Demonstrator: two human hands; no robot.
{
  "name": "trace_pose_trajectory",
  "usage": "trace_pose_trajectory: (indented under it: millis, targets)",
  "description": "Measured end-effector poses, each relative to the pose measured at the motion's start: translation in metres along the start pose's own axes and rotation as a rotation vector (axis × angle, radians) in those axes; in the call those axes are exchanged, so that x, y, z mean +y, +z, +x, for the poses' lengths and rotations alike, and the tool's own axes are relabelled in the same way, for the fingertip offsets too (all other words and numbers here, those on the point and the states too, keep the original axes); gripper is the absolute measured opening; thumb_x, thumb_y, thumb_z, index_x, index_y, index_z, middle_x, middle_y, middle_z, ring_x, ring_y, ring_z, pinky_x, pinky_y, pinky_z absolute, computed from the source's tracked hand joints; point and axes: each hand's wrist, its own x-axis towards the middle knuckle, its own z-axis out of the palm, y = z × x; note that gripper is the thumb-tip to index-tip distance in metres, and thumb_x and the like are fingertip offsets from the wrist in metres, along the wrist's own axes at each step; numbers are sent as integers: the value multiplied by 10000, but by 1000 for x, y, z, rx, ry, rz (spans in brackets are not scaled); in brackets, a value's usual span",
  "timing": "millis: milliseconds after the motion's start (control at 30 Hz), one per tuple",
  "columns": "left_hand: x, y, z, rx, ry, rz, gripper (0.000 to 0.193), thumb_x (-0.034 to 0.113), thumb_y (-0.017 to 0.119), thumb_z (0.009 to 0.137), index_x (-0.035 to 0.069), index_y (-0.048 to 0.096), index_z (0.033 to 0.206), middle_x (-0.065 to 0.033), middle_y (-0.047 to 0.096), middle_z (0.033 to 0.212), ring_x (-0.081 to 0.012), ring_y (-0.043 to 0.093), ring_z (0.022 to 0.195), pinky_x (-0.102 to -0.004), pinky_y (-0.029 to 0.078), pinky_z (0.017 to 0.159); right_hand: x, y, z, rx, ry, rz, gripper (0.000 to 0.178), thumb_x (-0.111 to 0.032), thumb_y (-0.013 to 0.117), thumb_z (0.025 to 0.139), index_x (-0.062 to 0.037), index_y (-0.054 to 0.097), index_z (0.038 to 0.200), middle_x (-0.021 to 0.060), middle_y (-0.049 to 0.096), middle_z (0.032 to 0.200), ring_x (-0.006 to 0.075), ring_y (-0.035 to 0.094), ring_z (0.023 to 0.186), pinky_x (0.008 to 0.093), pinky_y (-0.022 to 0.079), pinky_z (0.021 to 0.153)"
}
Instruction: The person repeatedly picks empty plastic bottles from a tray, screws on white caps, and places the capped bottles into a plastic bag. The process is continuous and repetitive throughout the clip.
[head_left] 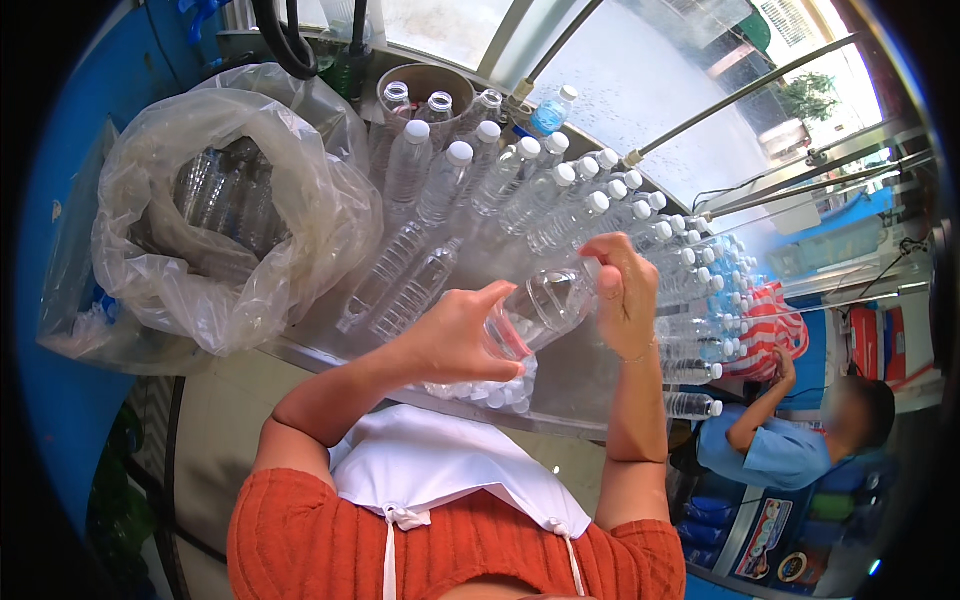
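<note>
Metal tabletop (575,390) right in front of us, and near its edge sits a heap of white caps (505,395), apparently kept there for easy reach. Just above, we've got the clear bottle (548,308), tipped sideways between both hands: our left grip (455,332) wraps its base, our right grip (627,300) closes round the neck end, likely so neither end wobbles. Beyond, leftward, two ridged bottles (412,292) seem to lie flat; farther left, a plastic bag (335,215) gapes, bottles inside. Farther still, capped bottles (512,178) stand packed, presumably bunched to save space, before the far window (640,70).
</note>
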Motion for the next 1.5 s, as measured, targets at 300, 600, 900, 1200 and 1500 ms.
trace_pose_trajectory:
  millis: [300, 600, 900, 1200, 1500]
  targets:
    - [-25, -4, 6, -484, -208, -773, 618, 279, 798, 677, 42, 574, 1201, -94, 667, 1014, -152, 659, 845, -298, 516, 771, 8, 20, 8, -34, -125, -27, 498, -428, 352, 1019, -4, 573, 882, 131, 520, 685, 259, 526, 599, 330, 398, 580]
    - [-35, 5, -1, -920, -270, -1292, 831, 223, 765, 579, -67, 490, 1307, -245, 665, 947, -338, 691, 680, -427, 577, 598, 16, 17, 6, 14, -415, 284, 493, -451, 403, 999, -21, 587, 845, 98, 532, 659, 215, 497, 524, 305, 378, 497]
    - [-9, -8, -7, -117, -117, 41, 621, 220, 783, 633, -48, 527, 1131, -197, 683, 799, -297, 702, 761, -372, 554, 693, 19, 21, 6, -144, 31, 5, 350, -232, 368, 1002, 14, 536, 819, 90, 463, 611, 175, 419, 540, 321, 371, 550]
    - [-28, -11, -4, 99, -109, 252, 733, 213, 801, 631, -97, 479, 1211, -145, 721, 821, -273, 708, 801, -339, 535, 770, 38, 42, 0, -60, -20, -126, 287, -227, 407, 1009, -16, 507, 841, 113, 396, 600, 207, 412, 522, 348, 366, 530]
    - [-78, 13, 20, 510, 123, 473, 805, 329, 834, 670, -15, 457, 1293, -223, 594, 1095, -388, 629, 958, -433, 511, 827, 23, 61, 25, -116, 147, -516, 268, -299, 536, 954, -56, 530, 843, 157, 589, 619, 383, 595, 607, 465, 450, 560]
